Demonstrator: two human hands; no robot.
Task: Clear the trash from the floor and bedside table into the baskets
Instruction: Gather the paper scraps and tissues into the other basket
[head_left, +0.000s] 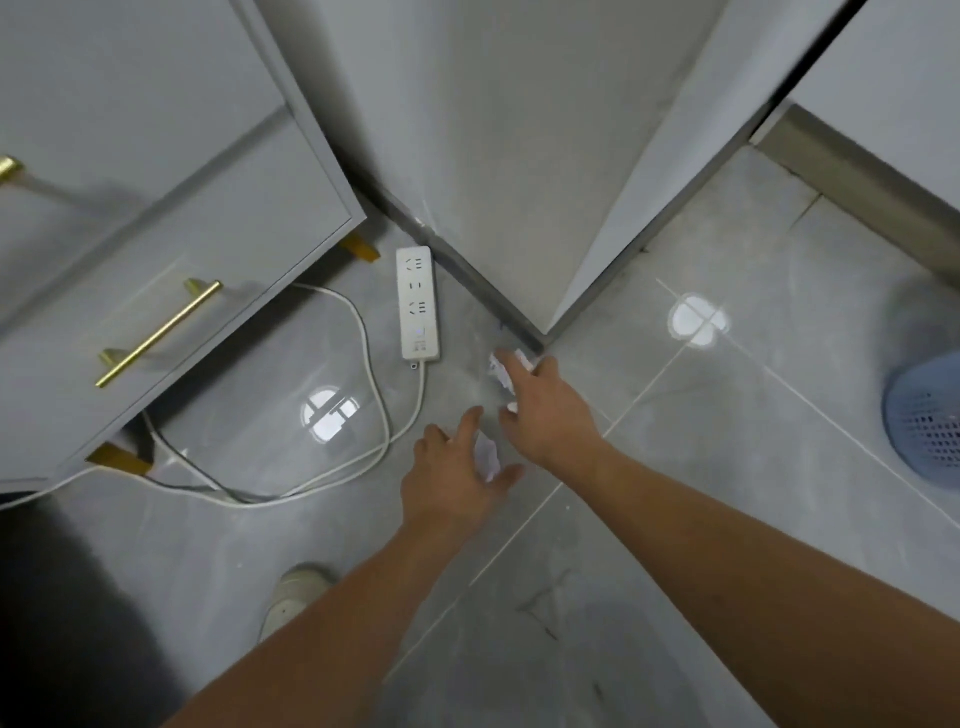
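Two crumpled white paper scraps lie on the grey tiled floor near a wall corner. My right hand (548, 410) reaches over the farther scrap (500, 373), its fingers spread and covering part of it. My left hand (457, 475) hovers over the nearer scrap (487, 460), which shows between thumb and fingers; whether they touch it I cannot tell. A blue perforated basket (924, 421) stands at the right edge, partly cut off by the frame.
A white power strip (418, 304) lies beside the wall corner, its cable (363, 415) looping across the floor to the left. A grey bedside cabinet (156, 218) with gold handles stands at left. My shoe (296, 597) is on the floor below.
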